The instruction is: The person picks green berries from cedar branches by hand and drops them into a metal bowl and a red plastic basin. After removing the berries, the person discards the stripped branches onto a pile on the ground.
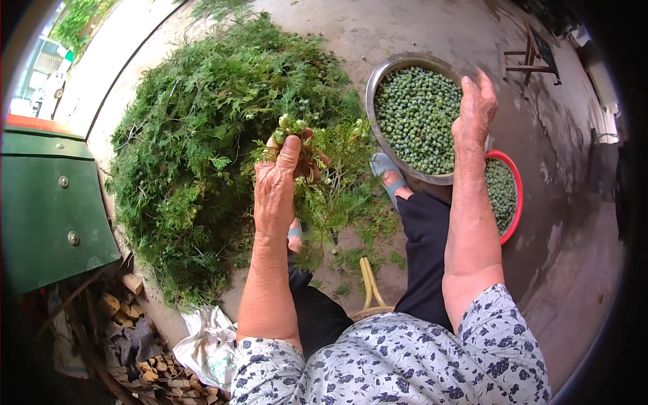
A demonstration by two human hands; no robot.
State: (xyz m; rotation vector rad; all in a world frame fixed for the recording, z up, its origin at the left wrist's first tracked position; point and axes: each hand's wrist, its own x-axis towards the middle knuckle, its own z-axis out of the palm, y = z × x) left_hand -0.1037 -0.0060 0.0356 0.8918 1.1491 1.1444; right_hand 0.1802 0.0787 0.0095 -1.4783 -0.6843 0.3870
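Observation:
My left hand (pixel 283 167) grips an evergreen sprig (pixel 331 177) with flat, scaly foliage. Several round pale-green cones (pixel 286 121) stick out above its thumb and fingers. Beyond and to the left spreads a large heap of cut evergreen branches (pixel 202 121). My right hand (pixel 476 109) is raised over the right side of a wide steel basin (pixel 372 86), its fingers extended and slightly blurred; I see nothing held in it. Small green cones (pixel 417 119) fill much of that basin.
A red-rimmed container (pixel 517 187) of similar cones stands right of the basin. My sandalled foot (pixel 389 174) is beside the basin. A wooden-framed stool (pixel 531 58) stands far right. Split firewood (pixel 121 309), a white sack (pixel 207 344) and a green panel (pixel 50 207) are at left.

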